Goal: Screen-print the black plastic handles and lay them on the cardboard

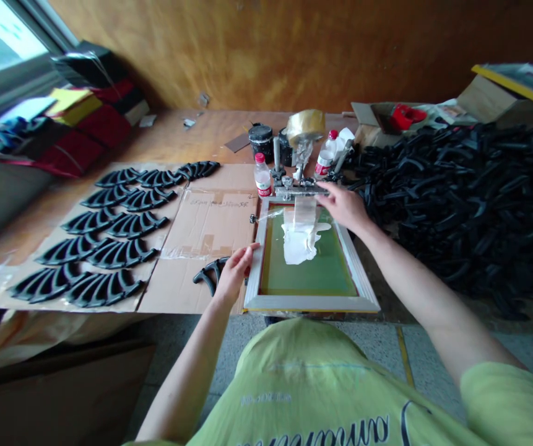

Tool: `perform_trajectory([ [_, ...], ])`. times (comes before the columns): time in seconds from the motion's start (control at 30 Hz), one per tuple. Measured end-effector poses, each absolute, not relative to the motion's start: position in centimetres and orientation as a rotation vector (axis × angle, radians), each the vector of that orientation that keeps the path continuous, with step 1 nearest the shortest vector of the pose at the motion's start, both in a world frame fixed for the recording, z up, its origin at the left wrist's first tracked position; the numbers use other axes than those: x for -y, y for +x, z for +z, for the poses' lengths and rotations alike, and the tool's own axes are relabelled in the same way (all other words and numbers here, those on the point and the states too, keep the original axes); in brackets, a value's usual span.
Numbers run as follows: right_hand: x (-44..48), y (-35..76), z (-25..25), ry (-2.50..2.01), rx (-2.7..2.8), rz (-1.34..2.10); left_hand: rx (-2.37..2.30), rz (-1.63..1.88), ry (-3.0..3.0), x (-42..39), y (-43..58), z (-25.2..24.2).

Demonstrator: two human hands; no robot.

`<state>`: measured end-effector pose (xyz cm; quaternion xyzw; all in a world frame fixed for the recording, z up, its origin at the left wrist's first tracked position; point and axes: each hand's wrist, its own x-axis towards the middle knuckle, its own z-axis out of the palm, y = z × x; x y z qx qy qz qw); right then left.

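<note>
Steadying aluminium silkscreen frame [312, 303]

"Where does the screen-printing frame [312, 303] sit?"

"Near the front of the wooden workbench [187, 136], hinged at its 12 o'clock to a clamp [294, 191], with a mound of ink [296, 244] on the mesh."

"And at 9 o'clock?"

"A cardboard sheet [210, 229] just beside the frame, with moulded pieces [103, 288] laid on it in two columns."

"At 3 o'clock?"

"A heap of the same pieces [461, 204], and a cardboard box [377, 118] beyond it at 1 o'clock."

"Behind the clamp?"

"A plastic bottle [262, 176] at 11 o'clock, an ink tin [261, 141] behind that, and a roll of tape [305, 126] at 12 o'clock."
</note>
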<state>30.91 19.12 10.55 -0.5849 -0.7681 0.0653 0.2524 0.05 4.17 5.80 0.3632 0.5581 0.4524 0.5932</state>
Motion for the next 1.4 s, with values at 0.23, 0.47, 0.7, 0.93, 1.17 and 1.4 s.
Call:
perform_trajectory([
  [0.23, -16.0, 35.2, 4.8, -1.609, 2.244, 0.179, -1.1, 1.417, 1.013, -10.8, 2.0, 13.6],
  [0.47, -10.7, 28.7, 1.2, -1.791, 2.556, 0.404, -1.178, 1.486, 0.981, -11.8, 4.0, 14.4],
  [0.7, -8.4, 27.7, 1.1, -1.87, 2.449, 0.457, -1.087, 0.396, 0.857, 0.0, 7.9, 5.2],
  [0.93, -8.3, 28.4, -0.6, -1.671, 2.402, 0.46, -1.122, 0.555, 0.682, -0.5, 11.0, 3.7],
  [1.17, -6.4, 26.3, 0.5, -1.223, 2.282, 0.602, -1.123, 0.913, 0.445, -2.2, 13.0, 2.5],
  [1.4, -16.4, 38.9, -1.8, -1.76, 2.02, 0.228, -1.746, 1.064, 0.641, -0.7, -0.3, 0.1],
])
